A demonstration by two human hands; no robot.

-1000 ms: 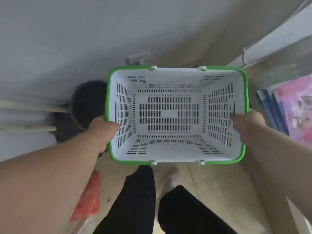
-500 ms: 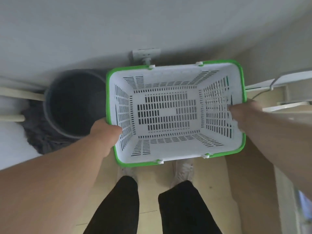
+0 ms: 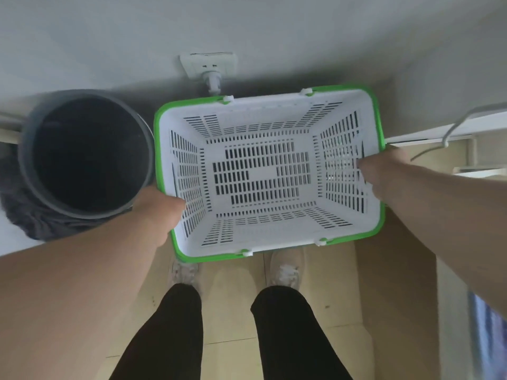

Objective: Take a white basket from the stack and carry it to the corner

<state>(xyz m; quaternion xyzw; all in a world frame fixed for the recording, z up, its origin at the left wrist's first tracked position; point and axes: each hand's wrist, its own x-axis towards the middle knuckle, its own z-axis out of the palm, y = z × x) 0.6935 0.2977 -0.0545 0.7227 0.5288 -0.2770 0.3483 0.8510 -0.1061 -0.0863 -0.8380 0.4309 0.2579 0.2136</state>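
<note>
Now, with your left hand [image 3: 159, 212] and right hand [image 3: 384, 171] clamped on the white basket [image 3: 263, 237], lower it level, clear of the grey bucket [image 3: 87, 111].

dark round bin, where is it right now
In the head view the dark round bin stands on the floor at left, against the wall, right beside the white basket, whose left edge the left hand holds.

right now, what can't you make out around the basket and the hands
All in the head view:
- Floor under the basket: hidden by it, so resting or held cannot be told.
- Left hand and right hand fingers: hidden outside the walls.
- Bucket inside: too dark.
- Plug cord: hidden behind the basket rim.
</note>
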